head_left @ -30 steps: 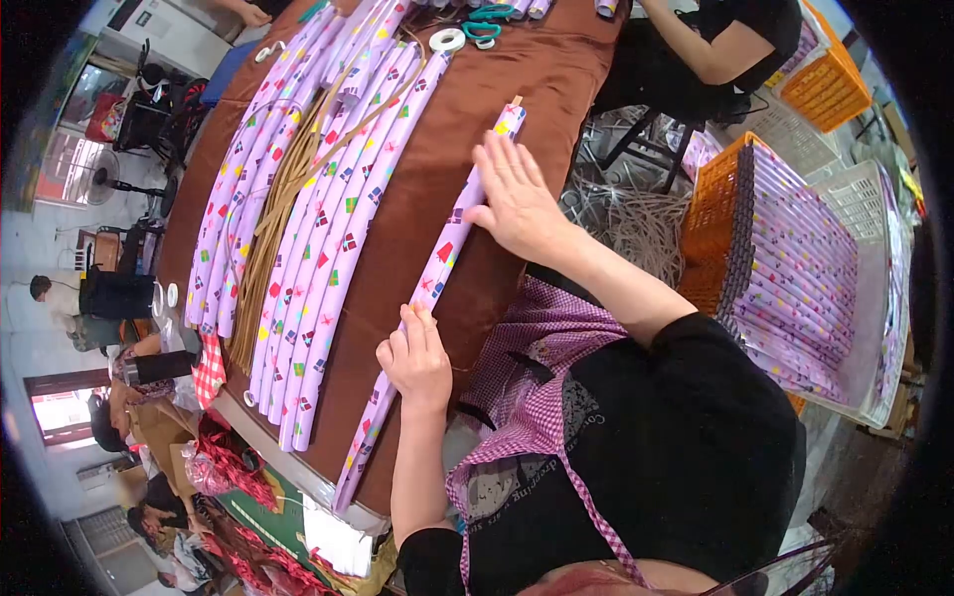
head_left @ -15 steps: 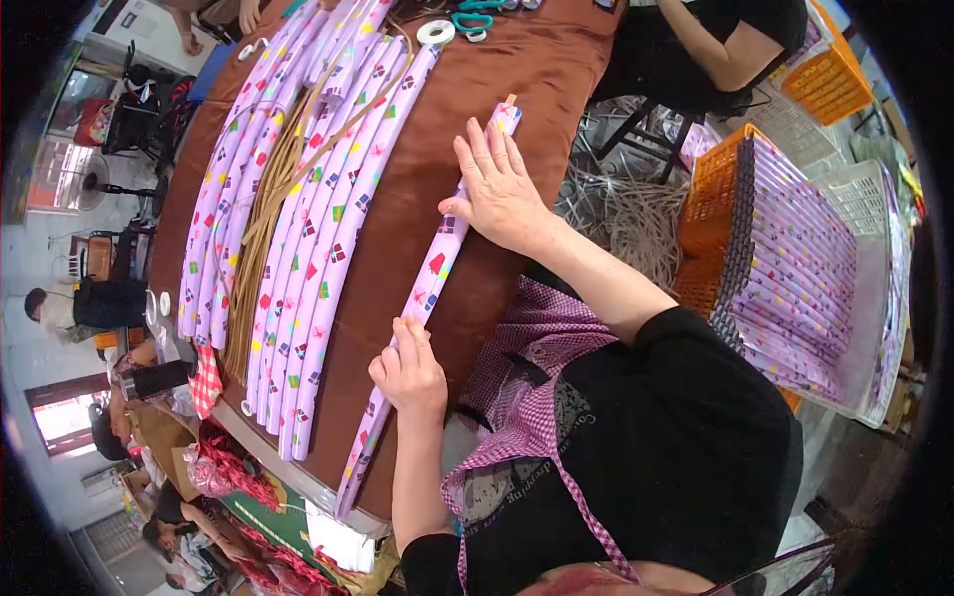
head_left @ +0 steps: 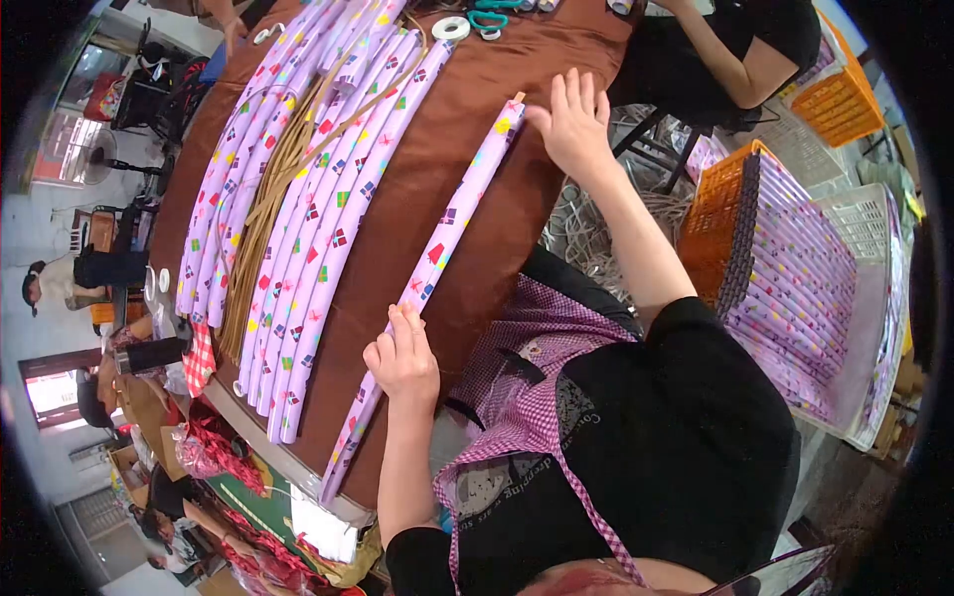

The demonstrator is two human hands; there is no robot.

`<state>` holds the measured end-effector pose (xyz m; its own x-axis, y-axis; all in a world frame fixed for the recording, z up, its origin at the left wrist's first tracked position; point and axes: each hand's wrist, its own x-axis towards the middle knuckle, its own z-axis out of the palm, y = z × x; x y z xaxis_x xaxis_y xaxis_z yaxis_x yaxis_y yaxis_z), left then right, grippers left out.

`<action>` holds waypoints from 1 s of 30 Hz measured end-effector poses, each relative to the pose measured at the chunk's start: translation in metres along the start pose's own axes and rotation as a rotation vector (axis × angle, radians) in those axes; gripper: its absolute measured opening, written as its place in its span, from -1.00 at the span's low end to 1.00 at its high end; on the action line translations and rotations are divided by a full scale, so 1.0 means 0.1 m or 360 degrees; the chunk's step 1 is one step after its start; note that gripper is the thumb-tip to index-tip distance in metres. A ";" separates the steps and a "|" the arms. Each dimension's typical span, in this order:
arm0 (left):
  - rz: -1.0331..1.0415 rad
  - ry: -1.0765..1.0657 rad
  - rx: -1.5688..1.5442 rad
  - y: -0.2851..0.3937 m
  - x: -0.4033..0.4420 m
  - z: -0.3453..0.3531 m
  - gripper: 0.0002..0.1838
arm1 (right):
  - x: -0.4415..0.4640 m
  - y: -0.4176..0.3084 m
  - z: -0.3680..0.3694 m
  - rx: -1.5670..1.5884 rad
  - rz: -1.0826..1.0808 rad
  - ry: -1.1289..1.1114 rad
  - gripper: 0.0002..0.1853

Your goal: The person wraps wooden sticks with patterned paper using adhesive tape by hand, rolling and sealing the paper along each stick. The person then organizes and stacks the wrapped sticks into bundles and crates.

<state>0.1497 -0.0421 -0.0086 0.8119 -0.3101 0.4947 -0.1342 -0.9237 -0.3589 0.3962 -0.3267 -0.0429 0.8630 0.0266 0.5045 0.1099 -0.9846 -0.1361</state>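
A slim roll of lilac wrapping paper printed with coloured gift boxes lies slantwise on the brown cloth. A brown strip end pokes out of its far end. My left hand is closed over the lower part of the roll, fingers bent on top of it. My right hand is off the paper, fingers spread, beside the roll's far end and near the table's edge. It holds nothing.
Several finished-looking rolls and a bundle of brown strips lie on the left. A tape roll and teal scissors are at the back. Right of me, an orange crate stands by stacked rolls. A co-worker's arm is at top right.
My right hand has lifted off the roll and moved right, its fingers spreading. My left hand stays on the roll. The view has shifted slightly.
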 end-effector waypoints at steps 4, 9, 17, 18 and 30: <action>0.0026 -0.0006 0.0018 0.00 0.01 -0.01 -0.69 | 0.31 -0.22 0.03 0.0334 0.0112 0.0068 -0.16; 0.0009 -0.0027 0.0030 0.01 0.01 -0.03 -0.69 | 0.24 -0.46 0.09 0.0427 -0.0064 0.0014 -0.02; -0.0008 -0.0074 0.0002 0.00 -0.01 -0.02 -0.72 | 0.25 -0.11 0.24 0.0376 0.0096 0.0164 -0.05; -0.0003 -0.0064 -0.0002 0.00 0.00 -0.02 -0.70 | 0.29 -0.08 0.27 0.0375 0.0090 0.0165 -0.05; -0.0011 -0.0085 -0.0015 0.00 0.02 -0.05 -0.71 | 0.28 0.08 0.25 0.0630 0.0005 0.0075 -0.05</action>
<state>0.1490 -0.0440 -0.0040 0.8421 -0.2912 0.4540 -0.1335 -0.9281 -0.3476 0.4332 -0.3299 -0.0513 0.8411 0.0068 0.5409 0.2968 -0.8418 -0.4509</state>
